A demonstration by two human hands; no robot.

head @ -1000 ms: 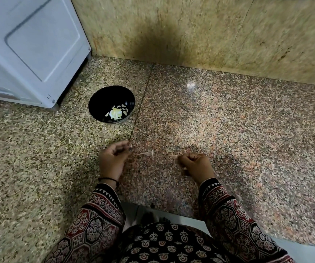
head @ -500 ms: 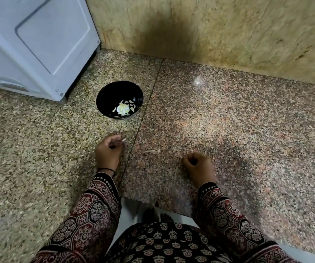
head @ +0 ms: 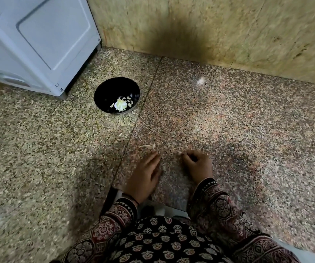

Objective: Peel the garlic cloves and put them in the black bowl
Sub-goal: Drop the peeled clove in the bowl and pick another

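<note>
a speckled granite floor (head: 248, 130) is seen from above, met at the back by a yellowish stone wall (head: 229, 25). at the far left a white appliance (head: 39, 44) is stood in the corner. just beside its lower edge the black bowl (head: 105, 90) is set on the floor, and peeled garlic cloves (head: 121, 105) are gathered in its near side. between the bowl and the hands, a thin scrap of garlic skin (head: 146, 146) is left lying on the floor.

the left hand (head: 145, 175) is laid low over the floor, its fingers stretched forward and close together, with nothing held; it is blurred, so contact with the floor cannot be judged. the right hand (head: 198, 166) is kept just beside it, fingers curled in, and a small pale piece (head: 179, 153) is pinched at the fingertips. whether it is a clove or only skin cannot be told.

the step in hand is judged to be the peeling of another clove. it would be done well if the piece were steadied by one hand and the skin nicked at the root end and drawn off in strips by the other. skins should be dropped apart from the bowl, so that only clean cloves are carried over to it.
</note>
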